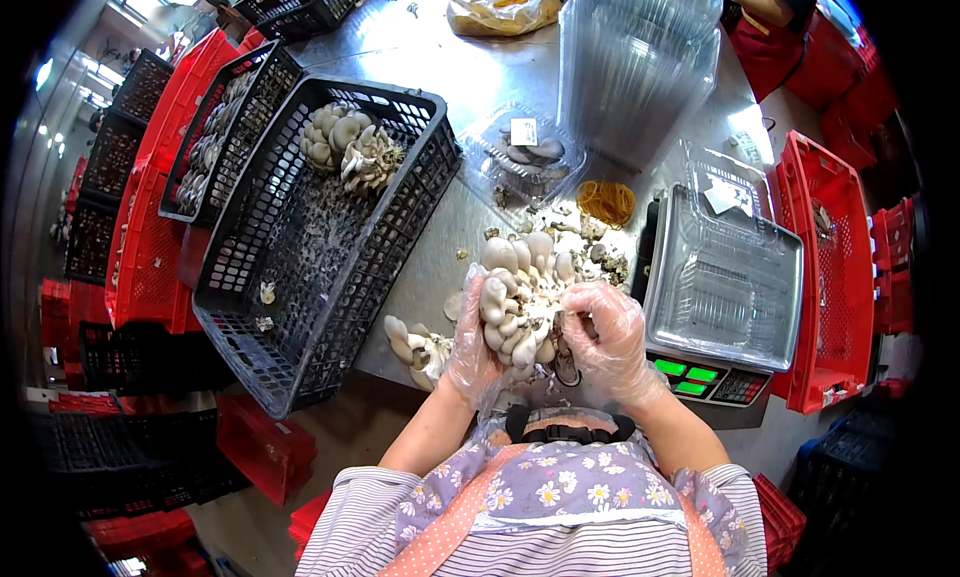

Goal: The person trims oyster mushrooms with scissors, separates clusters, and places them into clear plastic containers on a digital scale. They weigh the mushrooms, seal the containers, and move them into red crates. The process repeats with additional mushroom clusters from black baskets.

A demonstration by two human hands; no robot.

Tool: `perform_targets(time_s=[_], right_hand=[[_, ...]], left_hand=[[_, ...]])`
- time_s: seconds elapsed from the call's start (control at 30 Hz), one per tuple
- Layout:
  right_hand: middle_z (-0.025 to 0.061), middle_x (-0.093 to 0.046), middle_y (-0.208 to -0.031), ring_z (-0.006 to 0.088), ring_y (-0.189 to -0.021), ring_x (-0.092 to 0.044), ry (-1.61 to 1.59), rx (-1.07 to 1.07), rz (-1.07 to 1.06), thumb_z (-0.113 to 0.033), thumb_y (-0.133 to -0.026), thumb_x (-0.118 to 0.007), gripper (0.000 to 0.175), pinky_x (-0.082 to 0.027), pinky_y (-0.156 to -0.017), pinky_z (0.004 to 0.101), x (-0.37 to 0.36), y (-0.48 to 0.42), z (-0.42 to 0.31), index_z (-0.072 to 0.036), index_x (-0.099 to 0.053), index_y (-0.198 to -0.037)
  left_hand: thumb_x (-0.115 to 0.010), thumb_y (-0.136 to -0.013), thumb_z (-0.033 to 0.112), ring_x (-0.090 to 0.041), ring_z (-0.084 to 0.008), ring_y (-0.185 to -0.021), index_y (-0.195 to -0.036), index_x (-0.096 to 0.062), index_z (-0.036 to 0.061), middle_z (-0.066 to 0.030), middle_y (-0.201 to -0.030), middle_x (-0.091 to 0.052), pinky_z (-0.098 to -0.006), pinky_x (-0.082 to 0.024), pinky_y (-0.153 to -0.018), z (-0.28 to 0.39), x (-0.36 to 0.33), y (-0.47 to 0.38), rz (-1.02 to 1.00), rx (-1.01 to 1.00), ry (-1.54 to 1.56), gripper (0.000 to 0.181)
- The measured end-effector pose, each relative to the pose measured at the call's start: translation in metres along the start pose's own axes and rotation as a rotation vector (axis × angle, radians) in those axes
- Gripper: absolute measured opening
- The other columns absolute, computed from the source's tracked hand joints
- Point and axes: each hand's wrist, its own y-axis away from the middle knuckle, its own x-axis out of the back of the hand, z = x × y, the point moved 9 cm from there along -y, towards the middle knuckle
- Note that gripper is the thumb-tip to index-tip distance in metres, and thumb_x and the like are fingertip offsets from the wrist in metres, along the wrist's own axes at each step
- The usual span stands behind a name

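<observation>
A large cluster of grey-white oyster mushrooms (pixel 521 307) is held above the steel table's front edge. My left hand (pixel 471 352), in a clear plastic glove, grips its left side. On the opposite side my right hand (pixel 607 337), gloved the same way, has curled fingers pinching at the cluster's edge; the exact fingertip contact is partly hidden. Beneath that hand a dark looped thing (pixel 568 368) shows, too covered to name. A smaller mushroom clump (pixel 420 352) lies left of my left hand. Trimmings (pixel 611 265) and a bundle of yellow rubber bands (pixel 606 203) lie just beyond.
On the left a black plastic crate (pixel 360 269) contains mushroom clusters (pixel 349 145). At right, a digital scale (pixel 709 378) carries a clear clamshell box (pixel 720 269). Behind stand a filled clamshell (pixel 525 157) and tall stacked clamshells (pixel 637 66). A red crate (pixel 829 277) flanks the scale; a co-worker (pixel 772 29) stands far right.
</observation>
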Motion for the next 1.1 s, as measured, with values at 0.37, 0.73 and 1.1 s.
perform_targets(time_s=[0.37, 0.73, 1.1], right_hand=[[0.0219, -0.062, -0.110, 0.0397, -0.093, -0.063, 0.172, -0.074, -0.045, 0.000, -0.083, -0.064, 0.031, -0.052, -0.079, 0.0442, 0.030, -0.025, 0.012, -0.004, -0.062, -0.114], [0.0110, -0.057, -0.095, 0.0328, -0.091, -0.063, 0.395, 0.036, -0.453, -0.011, -0.070, -0.076, 0.043, -0.053, -0.074, 0.0440, -0.021, -0.013, -0.004, -0.006, -0.055, -0.107], [0.0157, -0.058, -0.089, 0.0361, -0.082, -0.063, 0.384, 0.073, -0.397, -0.005, -0.076, -0.067, 0.027, -0.053, -0.069, 0.0453, -0.038, -0.004, 0.013, -0.005, -0.052, -0.098]], left_hand=[[-0.041, -0.102, 0.058, -0.065, -0.0235, -0.113, -0.132, -0.051, 0.0085, -0.0140, -0.128, -0.060, -0.0363, -0.059, -0.093, 0.008, -0.002, 0.000, -0.131, 0.048, -0.118, 0.059], [-0.049, -0.104, 0.045, -0.062, -0.0124, -0.077, -0.121, -0.058, 0.0099, -0.0027, -0.095, -0.063, -0.0273, -0.056, -0.071, 0.014, -0.002, -0.003, -0.070, -0.019, -0.254, 0.041], [-0.049, -0.103, 0.049, -0.063, -0.0125, -0.079, -0.117, -0.060, 0.0094, -0.0037, -0.093, -0.064, -0.0267, -0.056, -0.071, 0.013, 0.001, -0.004, -0.001, 0.003, -0.311, 0.044]])
